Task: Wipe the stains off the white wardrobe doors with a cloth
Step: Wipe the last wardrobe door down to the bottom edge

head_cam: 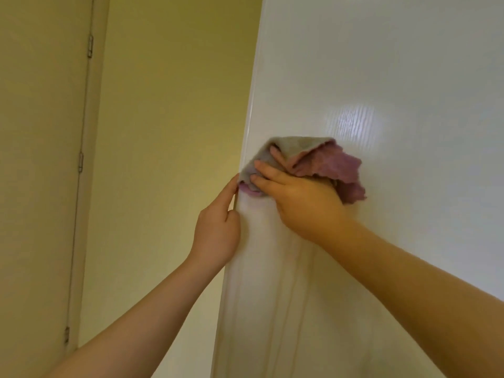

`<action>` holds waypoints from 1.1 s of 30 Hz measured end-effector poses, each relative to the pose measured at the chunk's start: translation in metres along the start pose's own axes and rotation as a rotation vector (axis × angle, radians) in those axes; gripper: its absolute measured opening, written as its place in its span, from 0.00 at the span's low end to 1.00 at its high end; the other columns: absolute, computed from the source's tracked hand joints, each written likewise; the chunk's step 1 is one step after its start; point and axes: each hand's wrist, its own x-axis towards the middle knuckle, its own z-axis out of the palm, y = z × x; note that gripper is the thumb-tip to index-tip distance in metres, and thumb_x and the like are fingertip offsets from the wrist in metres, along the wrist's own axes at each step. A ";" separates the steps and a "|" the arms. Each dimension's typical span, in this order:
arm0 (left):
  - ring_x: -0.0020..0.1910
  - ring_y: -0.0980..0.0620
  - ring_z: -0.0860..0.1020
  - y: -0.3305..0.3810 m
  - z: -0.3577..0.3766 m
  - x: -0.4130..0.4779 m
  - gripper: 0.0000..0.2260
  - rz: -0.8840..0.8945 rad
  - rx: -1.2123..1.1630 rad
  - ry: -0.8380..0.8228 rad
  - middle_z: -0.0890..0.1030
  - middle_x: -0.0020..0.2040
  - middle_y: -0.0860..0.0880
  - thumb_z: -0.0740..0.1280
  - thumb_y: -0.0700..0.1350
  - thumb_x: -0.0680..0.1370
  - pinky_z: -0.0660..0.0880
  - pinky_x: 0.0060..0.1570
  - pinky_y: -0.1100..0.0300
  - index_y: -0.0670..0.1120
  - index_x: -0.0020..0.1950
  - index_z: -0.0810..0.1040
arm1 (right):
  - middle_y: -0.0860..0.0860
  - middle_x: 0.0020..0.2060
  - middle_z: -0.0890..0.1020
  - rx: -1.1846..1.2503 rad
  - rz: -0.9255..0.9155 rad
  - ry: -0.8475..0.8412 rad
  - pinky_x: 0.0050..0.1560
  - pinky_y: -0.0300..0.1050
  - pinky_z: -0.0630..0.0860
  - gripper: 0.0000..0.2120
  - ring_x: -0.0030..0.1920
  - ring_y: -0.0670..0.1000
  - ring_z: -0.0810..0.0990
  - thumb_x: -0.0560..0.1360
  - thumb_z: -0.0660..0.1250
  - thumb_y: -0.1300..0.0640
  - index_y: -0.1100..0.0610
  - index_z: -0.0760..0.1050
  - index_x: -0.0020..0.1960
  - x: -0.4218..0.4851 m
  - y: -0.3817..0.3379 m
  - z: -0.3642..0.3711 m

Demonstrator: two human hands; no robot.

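A glossy white wardrobe door (395, 77) fills the right side of the view, its left edge running down the middle of the frame. A crumpled grey-and-purple cloth (297, 148) lies against the door's front face, just inside that left edge and about halfway down its visible height.

The right hand (305, 200) sits on the cloth from below and to the right. Its fingers (268, 171) are fairly straight and press the grey fold flat to the door. One finger is tucked into a fold, and the thumb is hidden. The purple part of the cloth bunches out beyond the hand's upper right side. The lower left corner of the cloth reaches the door's left edge.

The left hand (218, 230) grasps that same left edge just below the cloth. Its thumb lies along the front and its fingers are out of sight behind the door. The thumb tip is almost touching the cloth's corner.

A soft patch of reflected light (351, 121) shows on the door above the cloth. To the left stand a pale yellow wall (169, 105) and a beige room door (41, 159) with metal hinges (90, 46).
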 end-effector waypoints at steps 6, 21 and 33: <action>0.69 0.65 0.64 -0.009 -0.007 -0.009 0.27 -0.094 -0.073 -0.024 0.75 0.62 0.62 0.53 0.33 0.72 0.59 0.59 0.79 0.56 0.63 0.76 | 0.43 0.75 0.52 0.035 0.015 -0.265 0.73 0.46 0.54 0.27 0.74 0.48 0.54 0.78 0.51 0.65 0.46 0.56 0.74 0.001 0.009 -0.008; 0.56 0.46 0.76 -0.013 -0.022 -0.009 0.27 -0.217 -0.090 0.102 0.78 0.51 0.60 0.51 0.27 0.74 0.71 0.59 0.53 0.48 0.64 0.76 | 0.50 0.64 0.75 -0.002 0.093 -0.007 0.68 0.61 0.60 0.25 0.67 0.54 0.70 0.71 0.51 0.63 0.53 0.76 0.62 0.013 -0.016 0.002; 0.63 0.56 0.72 -0.013 -0.016 -0.015 0.26 -0.170 0.017 0.098 0.77 0.62 0.51 0.52 0.28 0.75 0.65 0.54 0.70 0.49 0.65 0.76 | 0.50 0.57 0.81 -0.035 -0.118 -0.172 0.65 0.57 0.63 0.23 0.62 0.55 0.76 0.69 0.51 0.60 0.52 0.81 0.54 -0.015 -0.028 0.020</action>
